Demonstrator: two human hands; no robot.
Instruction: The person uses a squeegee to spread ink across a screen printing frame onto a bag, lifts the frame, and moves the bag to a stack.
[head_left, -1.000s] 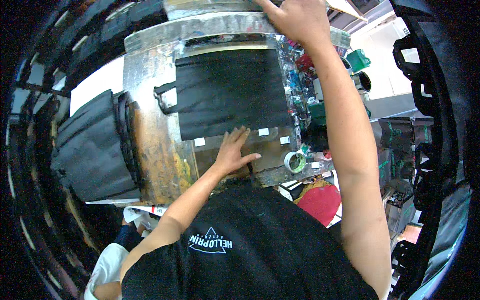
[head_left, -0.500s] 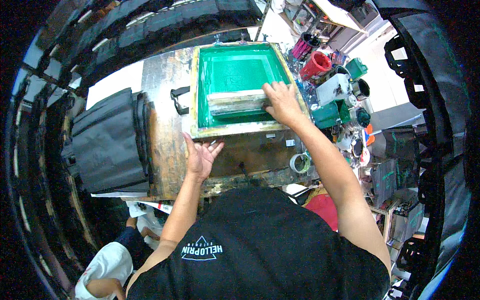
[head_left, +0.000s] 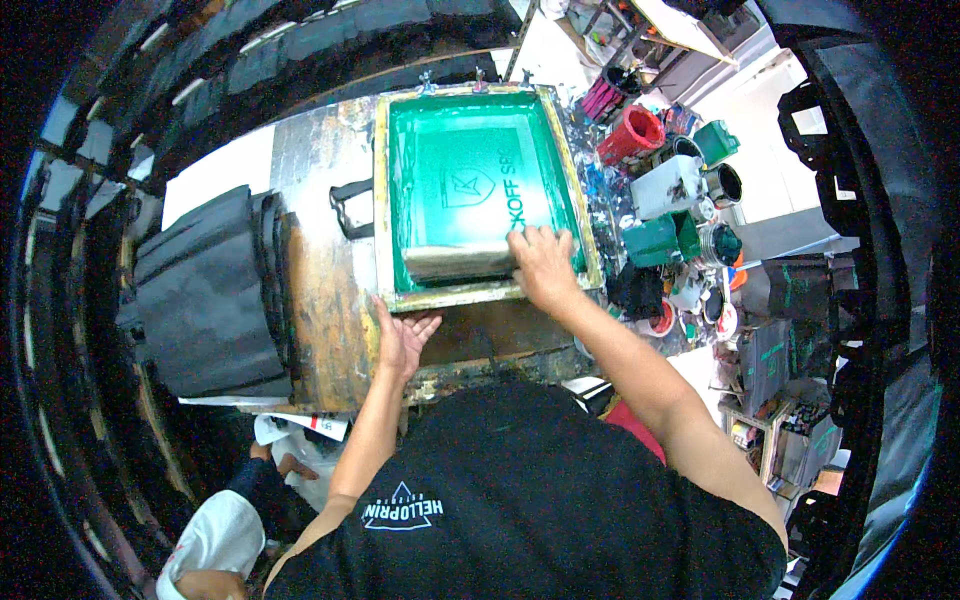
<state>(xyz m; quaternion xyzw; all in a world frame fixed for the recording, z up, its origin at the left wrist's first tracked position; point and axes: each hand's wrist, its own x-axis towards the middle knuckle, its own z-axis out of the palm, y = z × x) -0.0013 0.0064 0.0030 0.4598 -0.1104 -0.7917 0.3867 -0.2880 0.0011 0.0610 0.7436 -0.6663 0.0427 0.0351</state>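
Observation:
A screen printing frame (head_left: 384,200) lies over the worktable, its mesh (head_left: 470,150) coated with green ink; a shield outline and lettering show through. My right hand (head_left: 545,262) is closed round the right end of a long squeegee (head_left: 455,262), which sits across the near part of the mesh. Below the frame's near left corner, my left hand (head_left: 402,342) is open, palm up, thumb stretched out and fingers pointing right. Whether it bears on the frame I cannot tell. A black strap (head_left: 350,208) sticks out from the frame's left side.
Black fabric bags (head_left: 205,295) are stacked on the table's left. Clamps (head_left: 480,80) stand at the frame's far edge. Ink-stained containers, including a red tub (head_left: 637,132) and a white jug (head_left: 667,187), crowd the right. Another person's pale sleeve (head_left: 215,535) shows at lower left.
The squeegee and my right hand have come closer to me, and the frame's near edge has shifted the same way. The print design shows more plainly. My left hand has moved slightly nearer.

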